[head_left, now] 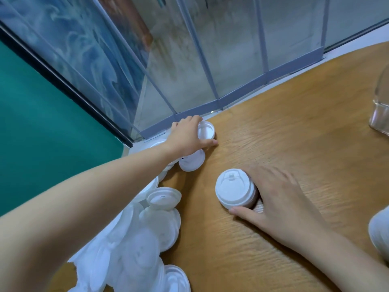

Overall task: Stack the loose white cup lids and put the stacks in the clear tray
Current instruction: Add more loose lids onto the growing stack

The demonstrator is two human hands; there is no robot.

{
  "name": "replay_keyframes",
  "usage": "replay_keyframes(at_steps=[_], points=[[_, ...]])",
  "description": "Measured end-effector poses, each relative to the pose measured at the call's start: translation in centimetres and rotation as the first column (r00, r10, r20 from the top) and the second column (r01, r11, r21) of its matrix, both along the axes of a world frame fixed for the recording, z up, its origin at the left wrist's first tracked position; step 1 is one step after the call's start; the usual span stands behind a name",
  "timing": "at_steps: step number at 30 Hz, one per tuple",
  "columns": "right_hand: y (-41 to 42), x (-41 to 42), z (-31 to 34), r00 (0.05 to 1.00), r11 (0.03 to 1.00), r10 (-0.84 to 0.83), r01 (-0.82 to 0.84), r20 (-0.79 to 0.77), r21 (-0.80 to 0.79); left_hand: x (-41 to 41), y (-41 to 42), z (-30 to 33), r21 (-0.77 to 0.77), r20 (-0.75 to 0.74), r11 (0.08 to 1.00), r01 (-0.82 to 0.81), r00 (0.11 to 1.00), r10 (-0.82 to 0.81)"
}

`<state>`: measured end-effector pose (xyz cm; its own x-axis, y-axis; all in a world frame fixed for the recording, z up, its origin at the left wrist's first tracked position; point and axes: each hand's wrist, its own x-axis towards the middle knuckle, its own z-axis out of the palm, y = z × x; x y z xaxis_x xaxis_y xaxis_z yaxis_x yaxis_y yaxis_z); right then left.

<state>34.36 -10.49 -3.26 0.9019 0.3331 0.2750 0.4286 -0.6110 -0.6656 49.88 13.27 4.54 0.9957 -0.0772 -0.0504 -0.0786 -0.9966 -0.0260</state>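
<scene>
1. On the wooden table (294, 144), the job looks to be in an early or middle phase: a large heap of loose lids (134, 239) lies at the left edge, unstacked.
2. Only one short stack (235, 191) stands upright near the table's middle, with the right hand (280, 199) curled round its side, thumb at the base.
3. Far left, the left hand (189, 135) grips a single upturned lid (205, 130) by its rim, close to the glass partition (189, 60); another lid (192, 162) lies just below it.
4. At the right edge a clear tray (381, 106) is only partly in view, and whether it holds any stacks cannot be told.
5. Each lid is white, thin, round plastic with a raised rim and a moulded sip flap on top.
</scene>
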Motion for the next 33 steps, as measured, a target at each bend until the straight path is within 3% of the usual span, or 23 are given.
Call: replay_keyframes(at_steps=[9,16,22,33], points=[[-0.3,0.2,0.2,0.999,0.999,0.014,-0.015,-0.030,-0.028,-2.5,-1.0,3.0,-0.259,-0.059,0.965,0.036,0.997,-0.053],[-0.3,0.2,0.1,0.999,0.999,0.024,-0.026,-0.045,-0.044,-7.8,-1.4,4.4,-0.303,-0.143,0.948,0.100,0.978,-0.149],[-0.4,0.2,0.1,0.999,0.998,0.025,-0.027,-0.043,-0.049,-11.7,-1.7,5.2,-0.473,-0.215,0.881,0.020,0.967,-0.138],[-0.4,0.3,-0.1,0.999,0.999,0.025,-0.026,-0.027,-0.019,-13.9,-1.0,6.6,-0.453,-0.216,0.891,-0.019,0.972,-0.089]])
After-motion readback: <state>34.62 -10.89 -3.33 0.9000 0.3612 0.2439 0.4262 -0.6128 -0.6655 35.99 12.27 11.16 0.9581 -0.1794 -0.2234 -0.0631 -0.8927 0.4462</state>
